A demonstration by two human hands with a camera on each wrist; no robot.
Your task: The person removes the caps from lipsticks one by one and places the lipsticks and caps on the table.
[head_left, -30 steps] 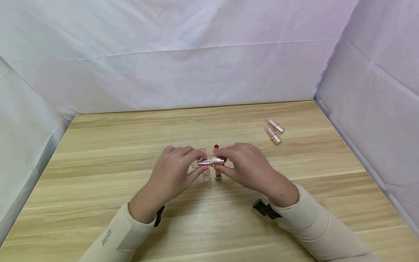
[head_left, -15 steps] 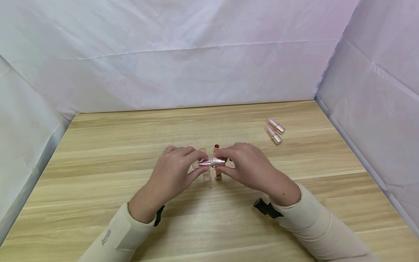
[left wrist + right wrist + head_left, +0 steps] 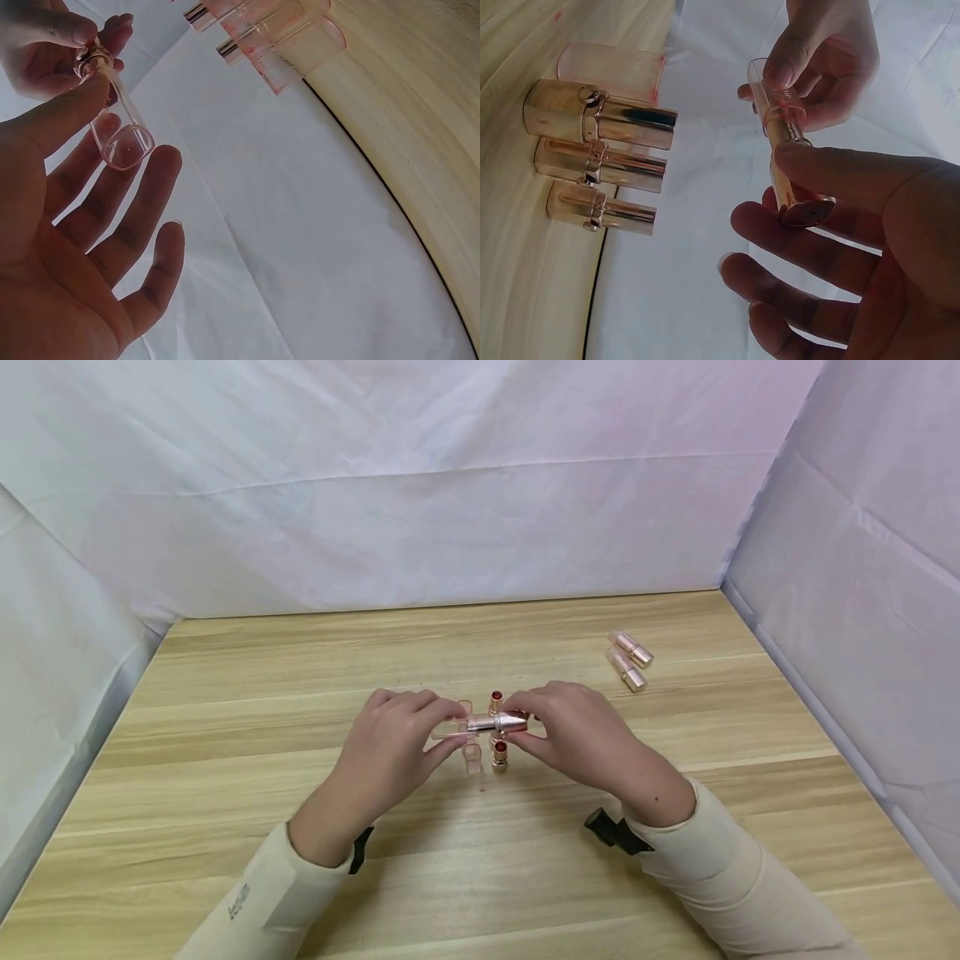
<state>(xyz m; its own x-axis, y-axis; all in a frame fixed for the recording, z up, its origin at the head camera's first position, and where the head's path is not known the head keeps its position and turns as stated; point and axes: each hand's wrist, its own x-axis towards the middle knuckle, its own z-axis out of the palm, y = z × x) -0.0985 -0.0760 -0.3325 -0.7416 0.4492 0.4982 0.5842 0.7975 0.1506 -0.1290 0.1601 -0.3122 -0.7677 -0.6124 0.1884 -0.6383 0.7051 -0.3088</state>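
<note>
A gold lipstick tube (image 3: 512,722) with a clear cap lies level between my two hands, above a group of standing pieces. My left hand (image 3: 393,739) pinches the clear cap (image 3: 124,135) between thumb and index finger, its other fingers spread. With thumb and fingers my right hand (image 3: 581,747) grips the tube's gold base (image 3: 781,184). In the right wrist view the tube's inner gold part sits in the cap's mouth. Below stand uncapped lipsticks, a far one (image 3: 497,700) and a near one (image 3: 500,753) showing red tops; the held tube partly hides a third (image 3: 622,161).
Clear caps stand left of the uncapped lipsticks, the near cap (image 3: 472,760) plainest. Two capped lipsticks (image 3: 626,670) lie at the back right of the wooden table (image 3: 300,668). White cloth (image 3: 450,527) hangs behind and along both sides.
My right hand has shifted slightly right with the gold tube, and my hands are a little farther apart. More of the clear cap shows, and the near standing lipstick's red top has come into sight.
</note>
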